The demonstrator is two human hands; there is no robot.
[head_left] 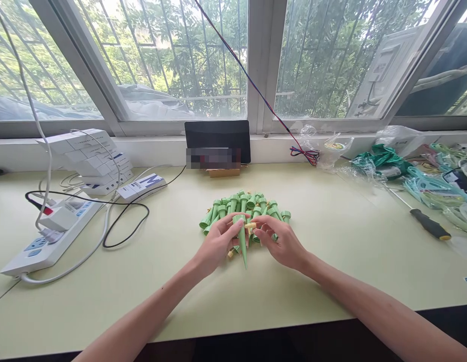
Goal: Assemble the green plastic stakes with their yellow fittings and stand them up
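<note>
A green plastic watering spike (pixel 243 244) is held point down between the thumb and fingers of my left hand (pixel 220 239). My right hand (pixel 280 241) pinches a small yellow valve piece (pixel 251 225) at the spike's upper right side. Whether that piece is joined to the spike, I cannot tell. Right behind both hands lies a pile of similar green spikes (pixel 239 201), several with ribbed caps. Another yellow piece (pixel 230 254) shows below my left fingers. My hands cover part of the pile.
On the left are a power strip (pixel 48 256) with cables, stacked white boxes (pixel 101 161) and a small white carton (pixel 142 187). A black tablet (pixel 218 136) leans by the window. A screwdriver (pixel 429 223) and plastic-bagged items (pixel 433 188) lie at right.
</note>
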